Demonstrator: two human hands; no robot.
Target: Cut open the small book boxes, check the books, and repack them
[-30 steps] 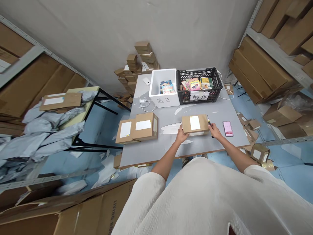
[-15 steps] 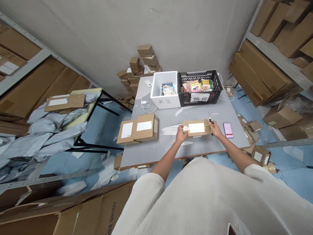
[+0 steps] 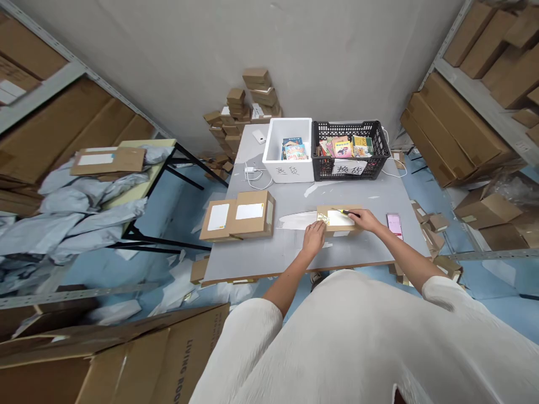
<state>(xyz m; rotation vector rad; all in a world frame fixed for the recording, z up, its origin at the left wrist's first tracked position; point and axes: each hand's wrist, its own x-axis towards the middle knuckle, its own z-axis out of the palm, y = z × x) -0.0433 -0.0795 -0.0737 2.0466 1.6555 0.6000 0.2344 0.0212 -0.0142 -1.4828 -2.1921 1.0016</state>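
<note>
A small brown box (image 3: 343, 230) with a white label and shiny tape at its left end lies on the grey table (image 3: 252, 259). My left hand (image 3: 315, 237) rests on the box's left end, fingers bent against its near edge; whether they grip it is hard to tell. In my right hand (image 3: 365, 219) is a black and yellow cutter (image 3: 348, 212), held over the label with its thin tip pointing left. Beside my left hand lies a flat whitish strip (image 3: 295, 220).
Two labelled boxes (image 3: 248, 216) sit left on the table. At the back stand a white bin (image 3: 288, 171) and a black crate (image 3: 351, 168) holding books. A phone (image 3: 394, 225) lies at the right. Grey parcels cover a side table at the far left.
My right hand has moved from the box's right end to above it, and the cutter has turned from pointing away to pointing left. My left hand has shifted onto the taped end.
</note>
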